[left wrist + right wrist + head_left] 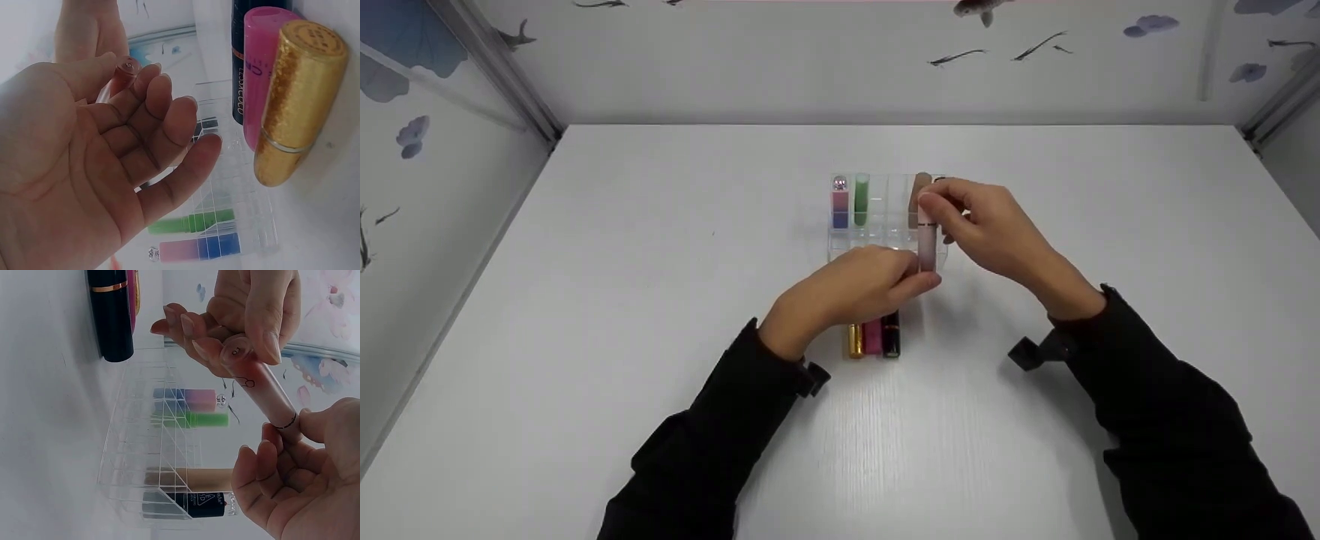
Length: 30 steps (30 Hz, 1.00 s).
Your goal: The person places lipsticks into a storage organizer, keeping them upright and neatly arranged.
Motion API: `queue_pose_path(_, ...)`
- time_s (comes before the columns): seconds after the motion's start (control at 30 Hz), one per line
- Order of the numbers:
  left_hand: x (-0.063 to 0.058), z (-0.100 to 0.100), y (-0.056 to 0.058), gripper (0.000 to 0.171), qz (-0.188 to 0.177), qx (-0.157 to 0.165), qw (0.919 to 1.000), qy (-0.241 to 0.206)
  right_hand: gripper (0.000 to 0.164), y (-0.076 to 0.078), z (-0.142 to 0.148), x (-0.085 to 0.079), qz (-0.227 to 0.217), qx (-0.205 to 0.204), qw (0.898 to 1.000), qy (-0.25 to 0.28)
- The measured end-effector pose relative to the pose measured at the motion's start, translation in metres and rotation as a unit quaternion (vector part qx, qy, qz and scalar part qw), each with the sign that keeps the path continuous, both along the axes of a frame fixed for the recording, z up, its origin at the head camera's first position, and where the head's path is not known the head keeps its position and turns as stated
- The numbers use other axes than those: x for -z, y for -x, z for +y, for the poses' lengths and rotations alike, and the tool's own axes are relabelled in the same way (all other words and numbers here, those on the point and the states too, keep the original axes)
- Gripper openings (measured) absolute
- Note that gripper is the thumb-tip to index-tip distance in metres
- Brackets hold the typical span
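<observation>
A pinkish lip gloss tube [928, 246] is held slightly tilted between both hands, in front of a clear compartment organizer [877, 238]. With thumb and fingertips, the right hand [990, 225] pinches its cap end. At the other end, the left hand [859, 285] pinches the rounded base between thumb and index finger, its other fingers loosely bent, as the left wrist view shows. Standing in the organizer are a pink-and-blue tube [197, 399] with a silver ball top, a green tube [208, 419], a brown tube [208, 480] and a black tube [199, 505].
Nearer the person, a gold lipstick [304, 84], a magenta tube [260, 73] and a black tube with a copper band [112, 320] lie side by side on the white table [660, 300]. Printed panels [810, 67] stand at the back and left.
</observation>
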<state>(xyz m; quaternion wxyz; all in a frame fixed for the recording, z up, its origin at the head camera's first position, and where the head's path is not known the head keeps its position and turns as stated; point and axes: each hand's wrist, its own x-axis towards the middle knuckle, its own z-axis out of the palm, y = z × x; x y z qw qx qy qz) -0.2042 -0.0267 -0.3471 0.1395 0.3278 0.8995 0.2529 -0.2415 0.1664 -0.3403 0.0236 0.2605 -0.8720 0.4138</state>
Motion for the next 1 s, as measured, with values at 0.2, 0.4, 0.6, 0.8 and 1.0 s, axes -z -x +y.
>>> queue_pose_path(0.2,-0.001,0.000,0.000,0.040,-0.005,-0.005,1.0000,0.003,0.037,0.000,0.000,0.000,0.006,0.002,1.000,0.006)
queue_pose_path(0.4,-0.001,0.001,0.001,0.040,-0.002,-0.006,1.0000,0.006,0.037,0.000,0.001,-0.001,0.011,0.004,1.000,0.008)
queue_pose_path(0.6,-0.003,-0.002,0.002,0.038,0.017,-0.014,0.9997,0.011,0.036,0.000,0.002,-0.003,0.012,0.005,1.000,0.018)
queue_pose_path(0.8,-0.006,-0.008,0.006,0.036,0.048,-0.045,0.9974,0.030,0.035,0.000,0.005,-0.007,0.015,0.013,0.999,0.038)
queue_pose_path(1.0,-0.010,-0.021,0.010,0.029,0.097,-0.110,0.9860,0.080,0.034,0.000,0.005,-0.010,0.027,0.015,0.999,0.032)
